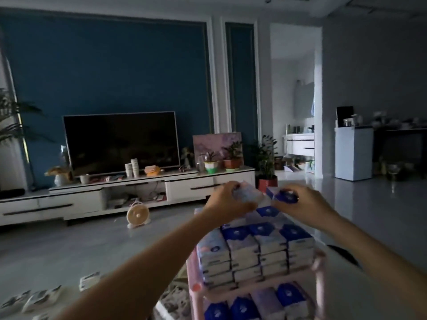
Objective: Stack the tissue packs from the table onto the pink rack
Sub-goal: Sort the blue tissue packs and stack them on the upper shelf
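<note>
The pink rack point(320, 271) stands at lower centre-right, its top shelf piled with several blue-and-white tissue packs point(255, 248) in rows, more packs on the shelf below. My left hand point(225, 204) grips a pale tissue pack point(248, 194) above the far end of the pile. My right hand point(300, 202) grips a dark blue tissue pack point(283, 195) right beside it. Both packs are held just above the stack. Several loose packs point(41, 297) lie on the table at lower left.
A white TV cabinet point(129, 192) with a television runs along the blue wall ahead. A small round fan point(138, 215) sits on the floor before it. A potted plant point(267, 179) stands past the rack. A white cabinet point(353, 155) is at far right.
</note>
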